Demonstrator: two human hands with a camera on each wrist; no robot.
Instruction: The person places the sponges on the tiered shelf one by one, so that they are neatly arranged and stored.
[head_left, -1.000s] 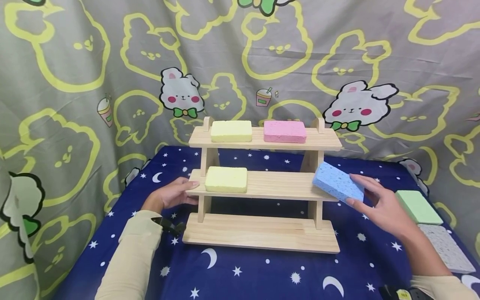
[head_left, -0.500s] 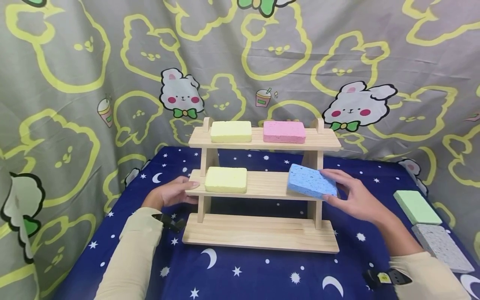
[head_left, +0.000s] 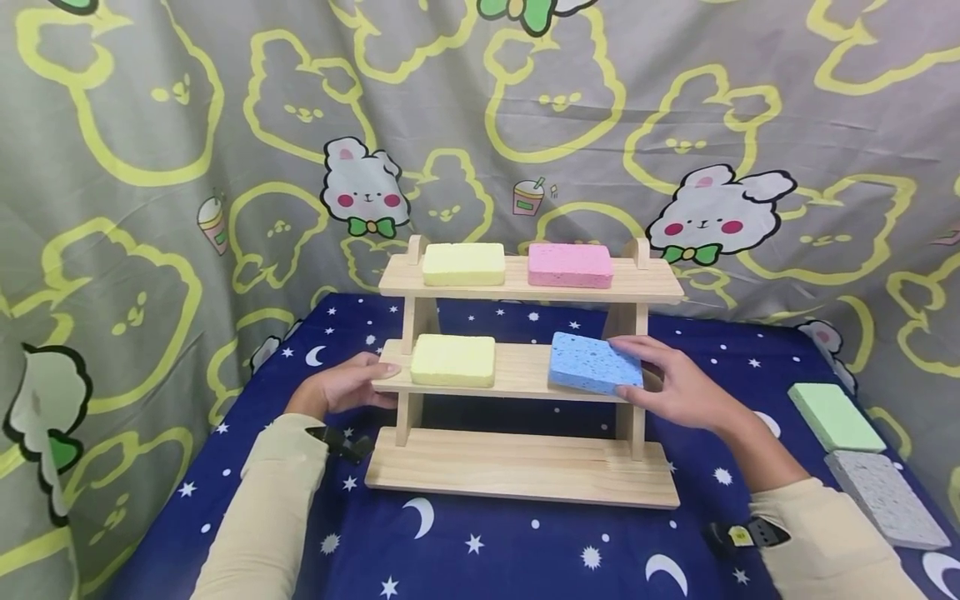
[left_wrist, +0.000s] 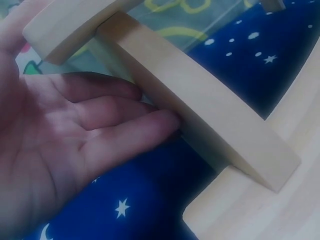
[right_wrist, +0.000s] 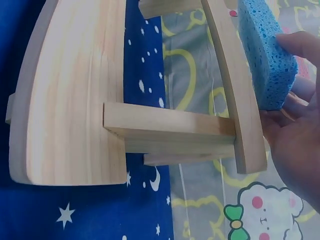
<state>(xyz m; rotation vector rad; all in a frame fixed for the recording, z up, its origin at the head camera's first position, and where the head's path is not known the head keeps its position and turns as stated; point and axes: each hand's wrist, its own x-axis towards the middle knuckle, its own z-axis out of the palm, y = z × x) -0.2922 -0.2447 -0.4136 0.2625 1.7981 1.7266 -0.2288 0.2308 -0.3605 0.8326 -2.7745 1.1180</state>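
Observation:
A three-tier wooden shelf (head_left: 517, 467) stands in the middle of the head view. At the left end of its middle tier, my left hand (head_left: 348, 383) grips the board, thumb on top; in the left wrist view its fingers (left_wrist: 125, 135) lie under the board, beside the upright. My right hand (head_left: 678, 383) pinches a blue sponge (head_left: 588, 362) at its right end. The sponge sits low over the right part of the middle tier, slightly askew. A yellow sponge (head_left: 453, 361) lies on the left of that tier. Another yellow sponge (head_left: 463, 264) and a pink sponge (head_left: 570, 265) lie on the top tier.
On the right side of the table lie a green sponge (head_left: 836, 417) and a grey sponge (head_left: 888, 497). A dark blue cloth (head_left: 465, 558) with moons and stars covers the table. Behind the shelf hangs a grey patterned curtain (head_left: 450, 100).
My right hand has carried the blue sponge left, from beyond the middle tier's right end to over its right part, and the sponge has levelled out. My left hand has stayed in place.

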